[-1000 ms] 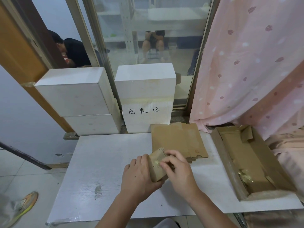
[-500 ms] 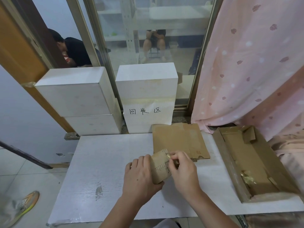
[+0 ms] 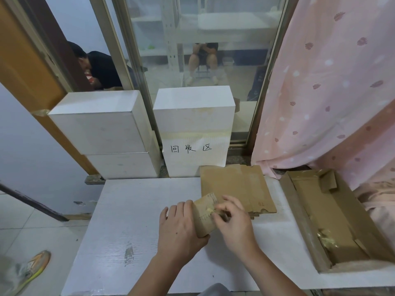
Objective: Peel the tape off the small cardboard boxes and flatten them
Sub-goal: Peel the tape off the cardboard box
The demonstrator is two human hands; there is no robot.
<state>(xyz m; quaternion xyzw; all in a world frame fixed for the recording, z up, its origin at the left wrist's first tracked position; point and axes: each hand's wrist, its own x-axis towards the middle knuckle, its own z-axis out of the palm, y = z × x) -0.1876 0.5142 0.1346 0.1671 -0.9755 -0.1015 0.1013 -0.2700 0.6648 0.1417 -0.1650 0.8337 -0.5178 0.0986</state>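
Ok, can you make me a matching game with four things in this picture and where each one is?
Things:
1. small box
2. flat cardboard
3. paper sign
4. shoe

Places:
A. on the floor, left of the table
B. held in the left hand while the right hand picks at it
C. lying on the table, just behind the hands
D. stuck on the front of a white block

Pairs: 1-B, 2-C, 3-D, 4-A
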